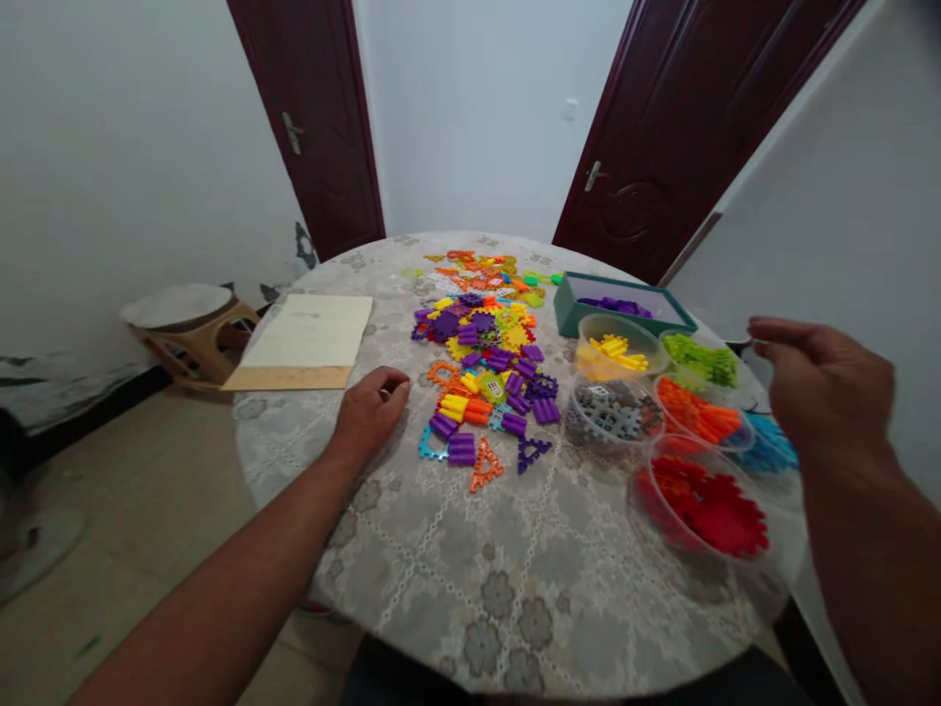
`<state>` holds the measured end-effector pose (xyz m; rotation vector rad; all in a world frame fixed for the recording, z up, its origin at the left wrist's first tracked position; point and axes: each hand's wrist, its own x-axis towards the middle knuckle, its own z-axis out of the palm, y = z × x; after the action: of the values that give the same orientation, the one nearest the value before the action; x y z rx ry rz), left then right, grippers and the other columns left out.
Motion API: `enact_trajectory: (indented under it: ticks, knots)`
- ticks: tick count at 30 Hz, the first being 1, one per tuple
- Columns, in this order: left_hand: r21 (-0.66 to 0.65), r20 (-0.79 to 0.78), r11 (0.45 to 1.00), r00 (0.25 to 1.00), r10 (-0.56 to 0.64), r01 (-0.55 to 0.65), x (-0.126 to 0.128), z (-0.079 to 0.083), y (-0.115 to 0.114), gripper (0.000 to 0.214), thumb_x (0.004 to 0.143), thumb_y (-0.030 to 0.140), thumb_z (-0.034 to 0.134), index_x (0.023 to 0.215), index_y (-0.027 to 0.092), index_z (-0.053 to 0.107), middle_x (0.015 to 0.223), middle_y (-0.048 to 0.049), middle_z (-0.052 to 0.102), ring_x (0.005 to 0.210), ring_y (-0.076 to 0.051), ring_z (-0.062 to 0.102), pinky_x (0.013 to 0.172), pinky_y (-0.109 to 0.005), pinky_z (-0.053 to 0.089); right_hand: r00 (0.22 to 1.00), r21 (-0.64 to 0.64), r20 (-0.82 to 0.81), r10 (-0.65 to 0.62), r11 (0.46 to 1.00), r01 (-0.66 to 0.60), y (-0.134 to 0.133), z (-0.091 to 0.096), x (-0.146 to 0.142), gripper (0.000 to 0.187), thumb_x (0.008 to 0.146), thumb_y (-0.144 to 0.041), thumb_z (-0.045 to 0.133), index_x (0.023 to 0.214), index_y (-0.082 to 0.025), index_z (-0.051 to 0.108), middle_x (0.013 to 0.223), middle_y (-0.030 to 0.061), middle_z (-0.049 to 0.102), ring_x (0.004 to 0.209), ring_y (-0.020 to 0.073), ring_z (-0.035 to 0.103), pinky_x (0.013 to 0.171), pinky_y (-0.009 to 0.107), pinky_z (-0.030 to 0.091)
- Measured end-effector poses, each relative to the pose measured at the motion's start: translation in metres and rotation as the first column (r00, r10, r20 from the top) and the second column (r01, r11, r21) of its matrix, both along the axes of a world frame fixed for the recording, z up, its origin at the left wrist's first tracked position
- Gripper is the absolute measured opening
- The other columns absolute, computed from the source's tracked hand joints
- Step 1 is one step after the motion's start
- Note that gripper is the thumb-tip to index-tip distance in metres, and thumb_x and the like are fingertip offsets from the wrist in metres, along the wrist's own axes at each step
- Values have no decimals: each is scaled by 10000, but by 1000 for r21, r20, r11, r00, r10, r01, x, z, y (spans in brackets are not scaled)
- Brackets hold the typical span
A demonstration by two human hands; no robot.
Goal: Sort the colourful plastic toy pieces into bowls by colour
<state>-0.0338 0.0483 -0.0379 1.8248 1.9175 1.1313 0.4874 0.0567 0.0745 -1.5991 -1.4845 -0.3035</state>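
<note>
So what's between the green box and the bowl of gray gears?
A clear bowl of yellow pieces stands between them in the head view.

Near tablecloth [433, 579]: open stretch, room for a low pass.
Middle: loose plastic pieces [518, 402] obstruct sliding across.
Right: clustered tubs [650, 515] and green box [568, 308], reachable from above.

Interlocking building pieces [545, 411] mid-frame are looking like smooth moulded plastic, slight gloss. Clear bowls [594, 363] at right are showing smooth, see-through plastic walls. Teal box [569, 310], right of centre, is looking matt; card or plastic, can't tell. Tablecloth [433, 588], lower centre, is showing a smooth printed finish; cloth or vinyl unclear. Upper-left door [323, 147] and upper-right door [683, 108] are reading as semi-gloss wood, door handles [292, 133] as metal. Pale sheet [313, 333] at left is looking like matt paper.
</note>
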Motion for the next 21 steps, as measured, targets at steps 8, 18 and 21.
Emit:
enact_trajectory:
  ticks: [8,18,21]
  knots:
    - [136,-219,940,935,-278,312,9,-13,-7,336,949,342,609,1242,191,672,1133,-97,746,1044,-238,691,970,-394,553,741,-112,-143,656,733,-671,-91,-30,-181,268,1002,-157,528,1132,-261,738,1200,68,748,1156,235,704,1032,461,574]
    - [29,-463,863,772,-436,504,17,-8,-9,447,1035,437,543,1448,274,595,1416,-92,682,1273,-279,609,1104,-487,465,863,-349,74,500,824,-447,-65,-138,-214,460,970,-134,488,1409,-148,626,1444,198,595,1301,312,619,1083,491,558]
    - [18,-477,863,763,-437,505,18,-7,-9,419,1038,450,538,1410,273,618,1388,-96,691,1258,-281,608,1085,-487,461,865,-367,69,497,819,-441,-59,-140,-210,469,994,-178,501,1452,-149,594,1458,171,613,1346,298,595,1146,469,510]
